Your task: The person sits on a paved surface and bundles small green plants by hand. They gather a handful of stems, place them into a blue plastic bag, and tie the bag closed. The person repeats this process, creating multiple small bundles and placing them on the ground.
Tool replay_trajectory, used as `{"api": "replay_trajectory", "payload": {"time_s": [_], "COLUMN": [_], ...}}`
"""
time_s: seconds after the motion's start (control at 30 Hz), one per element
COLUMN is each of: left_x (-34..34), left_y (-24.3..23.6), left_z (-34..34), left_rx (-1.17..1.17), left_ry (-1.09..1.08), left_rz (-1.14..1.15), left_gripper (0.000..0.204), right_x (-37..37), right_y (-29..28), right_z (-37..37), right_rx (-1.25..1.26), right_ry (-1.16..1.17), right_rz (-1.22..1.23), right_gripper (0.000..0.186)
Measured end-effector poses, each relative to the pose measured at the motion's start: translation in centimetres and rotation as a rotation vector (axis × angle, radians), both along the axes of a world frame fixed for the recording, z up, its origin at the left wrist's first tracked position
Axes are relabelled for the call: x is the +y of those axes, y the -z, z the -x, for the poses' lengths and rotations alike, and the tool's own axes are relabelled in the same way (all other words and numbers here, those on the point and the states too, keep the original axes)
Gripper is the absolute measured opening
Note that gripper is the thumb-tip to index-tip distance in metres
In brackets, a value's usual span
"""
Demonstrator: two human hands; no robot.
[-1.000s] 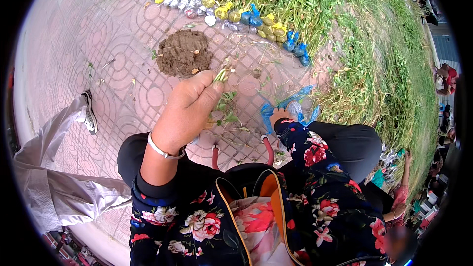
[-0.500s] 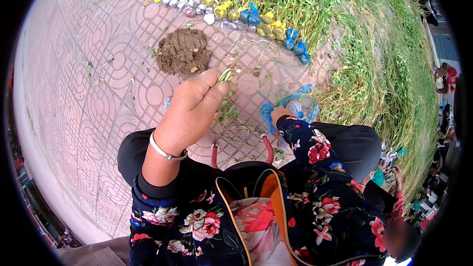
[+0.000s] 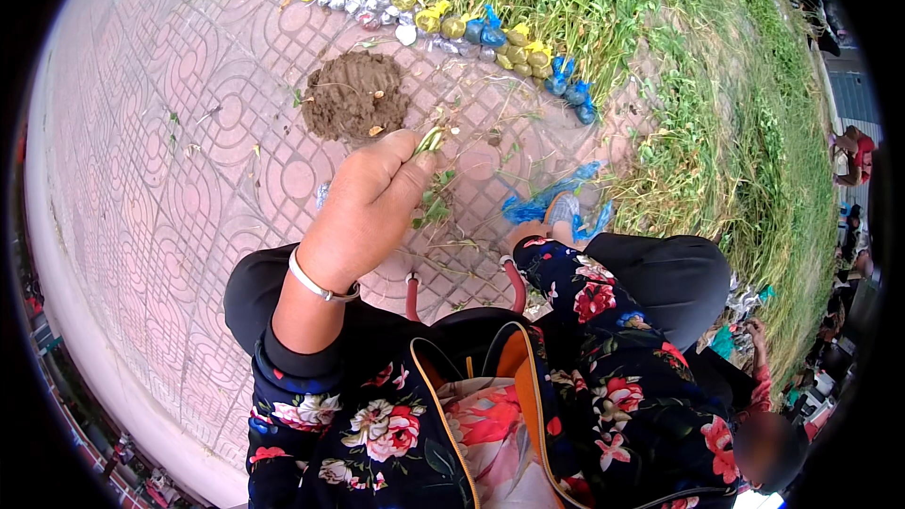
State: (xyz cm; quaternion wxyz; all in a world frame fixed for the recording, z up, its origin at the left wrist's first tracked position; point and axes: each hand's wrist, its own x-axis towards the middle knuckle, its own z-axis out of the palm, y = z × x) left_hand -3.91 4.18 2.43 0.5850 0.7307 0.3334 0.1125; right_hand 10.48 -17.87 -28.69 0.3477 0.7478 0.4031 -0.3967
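Note:
My left hand (image 3: 372, 193), with a light bangle on its wrist, is raised over the paving. It pinches a small bundle of pale green plant stems (image 3: 431, 140) between thumb and fingers; their ends stick out past the fingertips. Beyond it lies a mound of brown soil (image 3: 354, 96). My right hand (image 3: 530, 230) is low, next to my right shoe (image 3: 564, 211) and a crumpled blue plastic bag (image 3: 542, 202). Its fingers are too small and too much hidden to show what they hold, if anything.
A row of small knotted bags, white, yellow and blue (image 3: 487, 31), edges the grass (image 3: 735, 113). Loose leaves and stems (image 3: 436, 207) litter the tiles in front of me. Red curved metal legs (image 3: 514, 285) stand between my knees. Another person's hand (image 3: 758, 332) shows at right.
My right hand has drawn back a little, left and toward my body, away from the blue plastic bag. My left hand stays nearly still with the stems.

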Motion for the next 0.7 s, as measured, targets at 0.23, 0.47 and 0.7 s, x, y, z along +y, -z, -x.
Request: {"api": "replay_trajectory", "payload": {"time_s": [0.23,0.47,0.7], "left_x": [-0.1,-0.2,-0.1], "left_y": [-0.2,-0.6,-0.6], "left_z": [-0.9,-1.0,-1.1], "left_rx": [-0.012,-0.002,0.029], "left_ry": [0.001,0.011,0.005], "left_rz": [0.002,0.038,-0.048], "left_gripper": [0.017,0.017,0.018], "right_x": [1.5,-0.1,-1.1], "right_y": [-2.5,-0.4,1.1], "right_z": [0.9,0.9,2.8], "right_rx": [0.177,0.219,0.026], "right_ry": [-0.087,-0.096,0.248], "right_rz": [-0.149,-0.132,-0.077], "right_gripper": [0.027,0.033,0.074]}}
